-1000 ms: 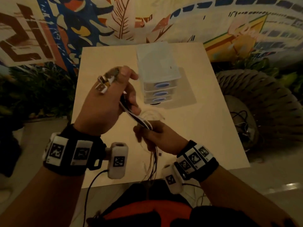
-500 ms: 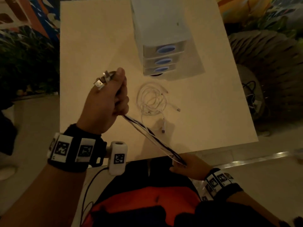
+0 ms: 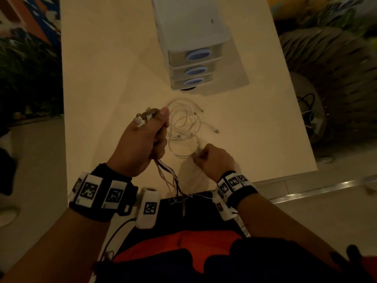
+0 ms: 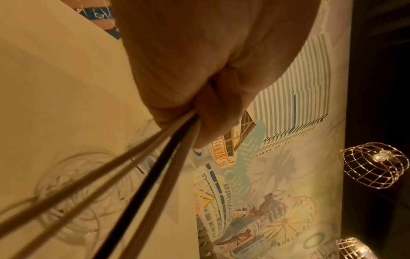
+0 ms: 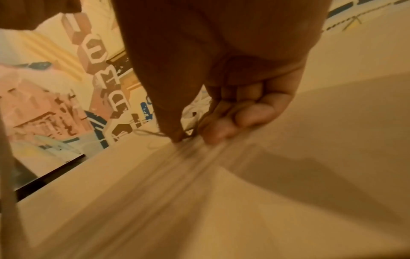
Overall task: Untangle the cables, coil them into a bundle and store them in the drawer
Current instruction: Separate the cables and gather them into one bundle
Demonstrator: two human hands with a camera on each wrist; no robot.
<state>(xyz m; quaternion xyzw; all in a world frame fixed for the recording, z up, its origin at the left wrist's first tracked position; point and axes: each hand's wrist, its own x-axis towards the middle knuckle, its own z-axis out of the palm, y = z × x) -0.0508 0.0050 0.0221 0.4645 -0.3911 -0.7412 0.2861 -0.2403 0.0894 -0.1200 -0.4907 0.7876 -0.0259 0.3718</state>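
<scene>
My left hand (image 3: 155, 135) is closed in a fist round a bundle of white and black cables (image 3: 169, 176). Their connectors (image 3: 142, 119) stick out above the thumb, and the strands trail down past the table's near edge. The left wrist view shows the same cables (image 4: 155, 157) leaving the fist. A loose white cable coil (image 3: 183, 123) lies on the table just right of that hand. My right hand (image 3: 202, 155) pinches one strand of the coil at its near end. The right wrist view is blurred, with thumb and fingertips (image 5: 221, 131) closed near the tabletop. The drawer unit (image 3: 193, 58) has three closed drawers.
The beige table (image 3: 255, 129) ends close to my body; the drawer unit stands at its far middle. A woven dark seat (image 3: 336, 68) with loose cords lies off the right edge. Plants and a painted wall stand to the left.
My right hand rose from below the table's near edge, let the bundle go and now pinches the white coil. My left hand, still gripping the bundle, came nearer. The bundle's strands now hang slack.
</scene>
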